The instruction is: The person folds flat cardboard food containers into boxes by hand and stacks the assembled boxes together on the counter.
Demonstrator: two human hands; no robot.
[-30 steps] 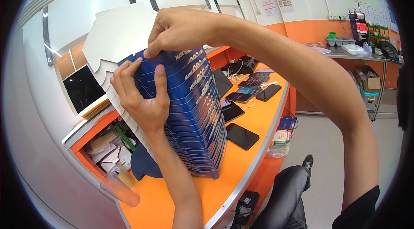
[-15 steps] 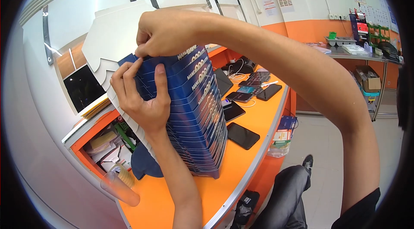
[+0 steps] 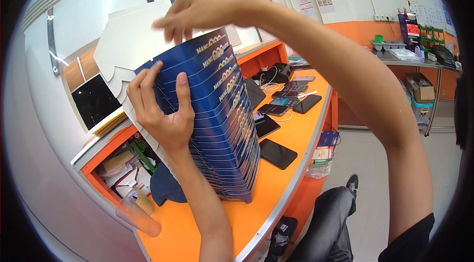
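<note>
A tall stack of nested blue cardboard boxes (image 3: 217,124) with printed lettering stands on the orange counter (image 3: 252,222). White inner lid flaps (image 3: 131,40) fan out from its far left side. My left hand (image 3: 168,114) holds the near left corner of the upper boxes, thumb on the front face and fingers around the side. Just over the top box (image 3: 187,57), my right hand (image 3: 210,8) hovers with fingers apart, the fingertips smeared by motion. Nothing shows in that hand. Its lower fingers pass behind the top rim, so contact there cannot be made out.
Several phones (image 3: 279,153) and white cables lie right of the stack. A clear orange-tinted cup (image 3: 138,216), a tape roll (image 3: 143,201) and a dark blue cap (image 3: 168,185) are at the left. A screen (image 3: 96,101) stands behind. A steel table (image 3: 395,57) is far right.
My right hand has lifted up from the top box's corner beside my left fingers, and its fist has loosened. The top box's front panel shows more fully. My left hand stays put.
</note>
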